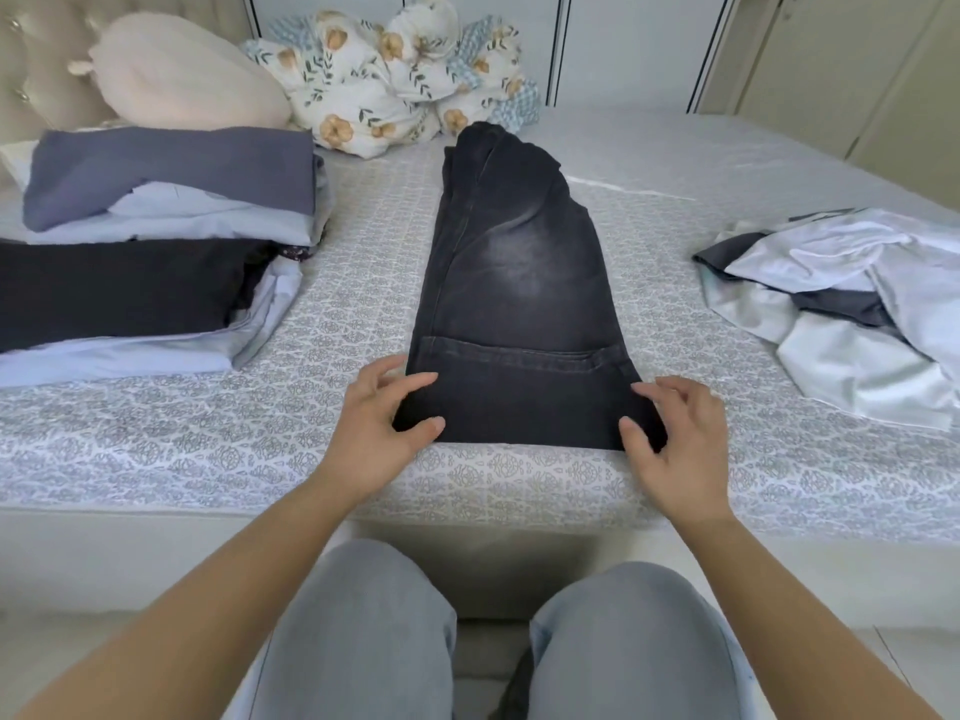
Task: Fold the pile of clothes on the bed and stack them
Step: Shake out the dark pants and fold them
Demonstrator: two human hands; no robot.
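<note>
Nearest the lens: two knees (467,631) in pale grey trousers, set against the near side of the bed (208,444), both forearms reaching forward over them. Left hand (382,423) placed at the near left corner of the dark jeans (514,304), fingers loosely curled and spread, fingertips touching the cloth edge, nothing clearly pinched. Right hand (672,428) mirrored at the near right corner, thumb and forefinger touching the denim, the rest of the fingers lifted and relaxed; no firm grasp visible on either side. Jeans found laid lengthwise down the middle of the bed, already doubled leg on leg, near end at the bed's near edge, far end close to the floral bedding bundle (400,80). Folded stack (156,241) noted to the left, well apart; unfolded pile (852,309) to the right, well apart. Step in hand judged as the crosswise fold of the jeans. Recommended: pinch both near corners evenly, lift together, carry the near end straight up the garment to meet the far end, keep side edges aligned, smooth the crease flat before transfer to the stack. Risk judged: uneven lift skewing the layers. Wrists held level, palms down, elbows in
</note>
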